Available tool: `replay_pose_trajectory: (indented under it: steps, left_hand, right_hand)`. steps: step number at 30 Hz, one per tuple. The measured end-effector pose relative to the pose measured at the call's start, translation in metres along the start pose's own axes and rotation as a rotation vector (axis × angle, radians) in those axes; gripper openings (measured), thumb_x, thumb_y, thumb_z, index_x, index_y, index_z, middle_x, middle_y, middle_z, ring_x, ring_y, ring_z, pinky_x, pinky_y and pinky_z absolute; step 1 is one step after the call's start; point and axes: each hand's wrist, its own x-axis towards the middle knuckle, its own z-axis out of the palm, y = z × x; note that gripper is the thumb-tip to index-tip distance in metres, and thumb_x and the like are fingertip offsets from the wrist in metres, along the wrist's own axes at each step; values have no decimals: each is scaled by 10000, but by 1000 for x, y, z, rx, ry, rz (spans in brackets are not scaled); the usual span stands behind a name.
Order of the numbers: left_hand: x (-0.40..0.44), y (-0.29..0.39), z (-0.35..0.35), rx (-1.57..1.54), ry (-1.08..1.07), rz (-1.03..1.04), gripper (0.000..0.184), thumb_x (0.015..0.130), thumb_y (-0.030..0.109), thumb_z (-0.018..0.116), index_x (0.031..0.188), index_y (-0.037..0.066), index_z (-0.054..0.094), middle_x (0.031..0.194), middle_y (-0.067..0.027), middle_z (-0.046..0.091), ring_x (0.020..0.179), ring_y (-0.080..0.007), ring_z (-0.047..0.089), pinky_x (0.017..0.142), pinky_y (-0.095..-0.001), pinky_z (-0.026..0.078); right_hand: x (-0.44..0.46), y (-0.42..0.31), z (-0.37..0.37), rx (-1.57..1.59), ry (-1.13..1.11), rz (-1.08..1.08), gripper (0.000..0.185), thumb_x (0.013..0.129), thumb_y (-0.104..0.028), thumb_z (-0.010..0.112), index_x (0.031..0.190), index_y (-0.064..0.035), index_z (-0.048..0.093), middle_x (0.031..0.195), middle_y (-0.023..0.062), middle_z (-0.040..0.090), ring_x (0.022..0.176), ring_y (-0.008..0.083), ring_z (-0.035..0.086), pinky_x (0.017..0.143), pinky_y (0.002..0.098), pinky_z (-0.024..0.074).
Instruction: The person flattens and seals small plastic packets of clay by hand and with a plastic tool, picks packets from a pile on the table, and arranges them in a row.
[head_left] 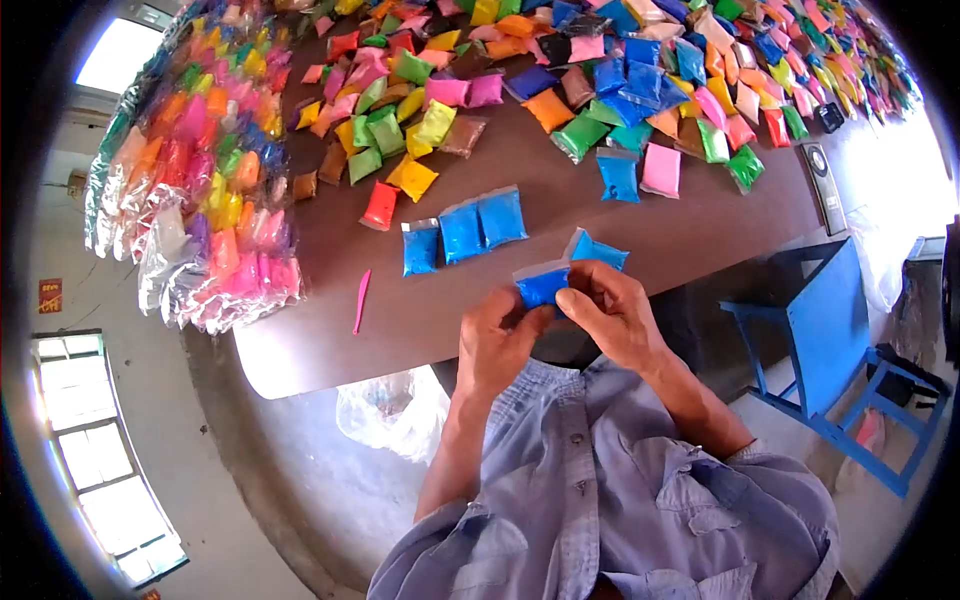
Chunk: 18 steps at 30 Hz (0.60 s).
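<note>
Between my two hands, just over the table's near edge, is a small clear packet with dark blue filling (pixel 542 287). My left hand (pixel 500 338) pinches its lower left side, and my right hand (pixel 612 312) pinches its right side. Just behind my right hand lies a lighter blue packet (pixel 602 254), partly hidden by the fingers. Farther left on the table, a blue packet (pixel 420 248) lies beside two more touching blue packets (pixel 462 232). A pink plastic stick (pixel 362 302) rests to the left of them.
Loose packets in many colours (pixel 640 85) cover the far side of the brown table (pixel 330 345). Clear bags of packed colours (pixel 220 220) are heaped at the left. A blue stool (pixel 825 325) stands on the right, and a clear plastic bag (pixel 395 410) is below the table's edge.
</note>
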Motion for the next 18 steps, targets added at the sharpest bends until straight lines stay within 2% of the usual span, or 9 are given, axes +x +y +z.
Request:
replay_pose_trajectory:
  steps: [2,4,5,7,8,9,11,14,18]
  left_hand:
    - [0,3,3,113,-64,69,152,903,29,803,980,-52,700,756,-60,684,699,-90,627,631,-279,520]
    - [-2,6,10,17,-144,-40,211,874,58,834,1026,-35,720,830,-97,718,732,-127,672,655,-306,555]
    - [-2,6,16,9,-154,-31,211,874,58,834,1026,-35,720,830,-97,718,732,-127,672,655,-306,555]
    - [4,8,29,271,-18,292,297,843,82,853,1104,-6,741,1021,-128,746,837,-192,704,708,-317,581]
    - [7,-1,34,362,-2,378,350,815,108,882,1126,30,742,1166,-147,722,968,-284,717,803,-377,605]
    - [12,-1,40,355,-9,393,350,815,108,882,1126,30,742,1166,-147,722,968,-284,717,803,-377,605]
    - [18,1,51,591,14,573,431,815,175,893,1195,66,721,1248,-140,684,1077,-352,689,895,-441,596]
    - [27,-2,65,657,-14,549,496,821,232,887,1255,86,694,1302,-143,645,1157,-400,648,954,-486,571]
    - [34,-3,70,726,1,565,498,847,264,867,1273,88,680,1313,-142,637,1152,-390,653,916,-484,584]
  right_hand:
    - [-4,1,-14,-30,-33,16,251,1009,-184,733,1161,15,712,918,-8,669,801,48,583,689,235,471]
    - [-8,7,-29,-59,44,-30,239,1016,-207,725,1122,7,730,884,-13,681,759,46,593,660,229,474]
    - [-10,6,-38,-67,56,-35,239,1016,-207,725,1122,7,730,884,-13,681,759,46,593,660,229,474]
    - [-8,-1,-59,35,266,39,248,1021,-234,717,1081,4,745,836,-18,680,713,46,596,617,226,468]
    - [-5,1,-66,52,329,-31,270,1023,-256,712,1074,6,750,815,-18,674,684,43,586,582,225,451]
    - [-2,-1,-74,48,342,-44,270,1023,-256,712,1074,6,750,815,-18,674,684,43,586,582,225,451]
    - [10,-10,-91,-10,464,-83,277,1018,-254,716,1077,14,749,794,-13,667,673,47,589,569,224,446]
    - [43,-38,-105,-58,540,-201,263,1009,-238,710,1050,18,748,761,-19,642,642,50,576,549,220,433]
    - [92,-77,-123,-165,612,-299,263,997,-231,694,1035,26,733,756,-23,612,639,45,557,538,232,434]
